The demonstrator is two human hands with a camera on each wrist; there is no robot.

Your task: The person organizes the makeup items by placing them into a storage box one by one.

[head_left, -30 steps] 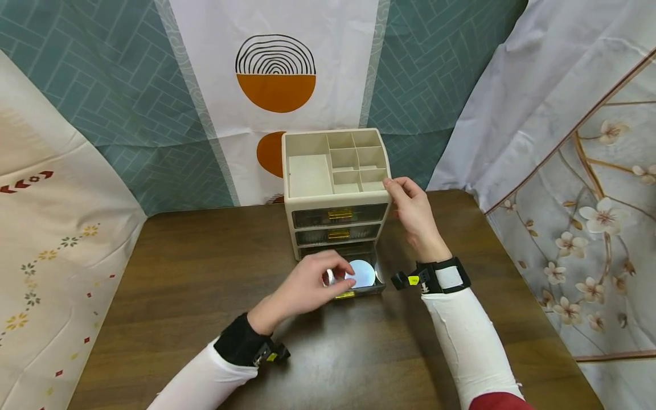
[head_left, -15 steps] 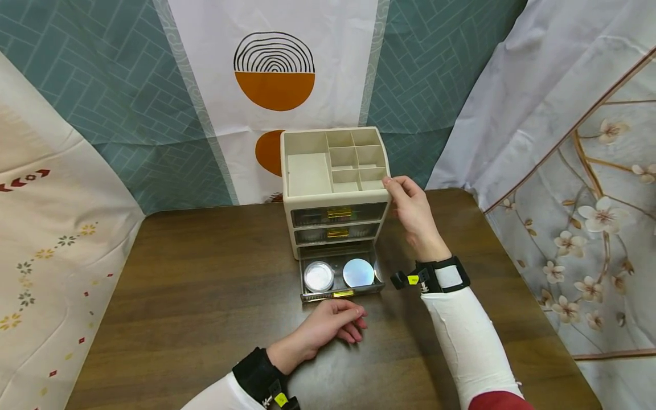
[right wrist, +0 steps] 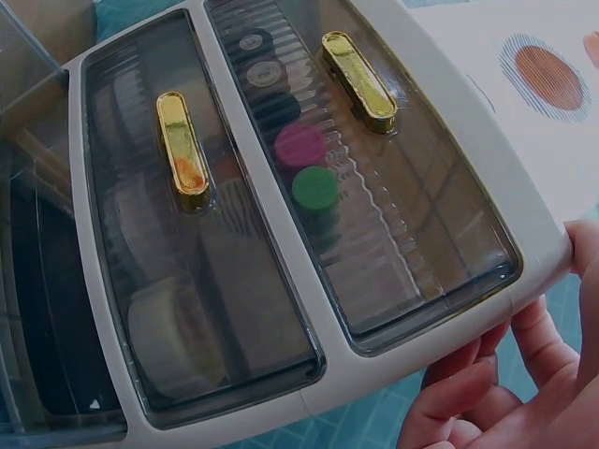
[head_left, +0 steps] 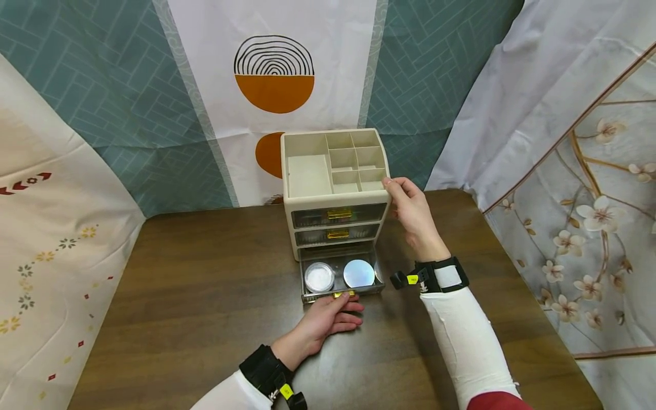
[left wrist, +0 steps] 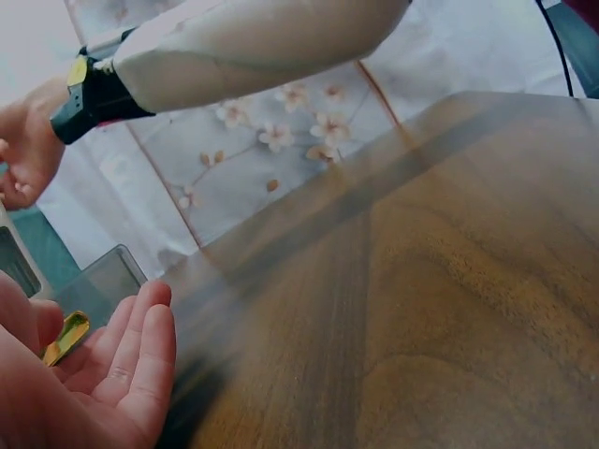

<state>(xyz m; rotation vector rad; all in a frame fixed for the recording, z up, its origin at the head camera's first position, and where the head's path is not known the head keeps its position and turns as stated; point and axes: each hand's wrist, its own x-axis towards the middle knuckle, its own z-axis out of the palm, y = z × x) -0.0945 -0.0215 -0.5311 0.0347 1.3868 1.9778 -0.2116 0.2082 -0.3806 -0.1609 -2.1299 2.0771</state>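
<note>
A cream desktop drawer organizer (head_left: 335, 196) stands at the table's back. Its bottom drawer (head_left: 339, 250) is pulled out and holds a round clear-lidded case (head_left: 319, 277) on the left and a pale blue disc (head_left: 359, 273) on the right. My left hand (head_left: 323, 324) is at this drawer's front, thumb by the gold handle (head_left: 344, 294). In the left wrist view its fingers (left wrist: 150, 360) extend past the handle, fairly straight. My right hand (head_left: 412, 213) holds the organizer's right front top corner. In the right wrist view, its fingers bend against the side wall.
Two upper drawers (right wrist: 201, 271) are closed; a magenta cap (right wrist: 299, 146) and a green cap (right wrist: 315, 188) show through one clear front. Compartments (head_left: 357, 159) line the organizer's top. Patterned curtains (head_left: 154, 108) hang behind and beside the wooden table (head_left: 215, 285).
My left hand has come out of the bottom drawer, uncovering the round case, then moved up to the drawer's handle. My right hand has stayed on the organizer's corner.
</note>
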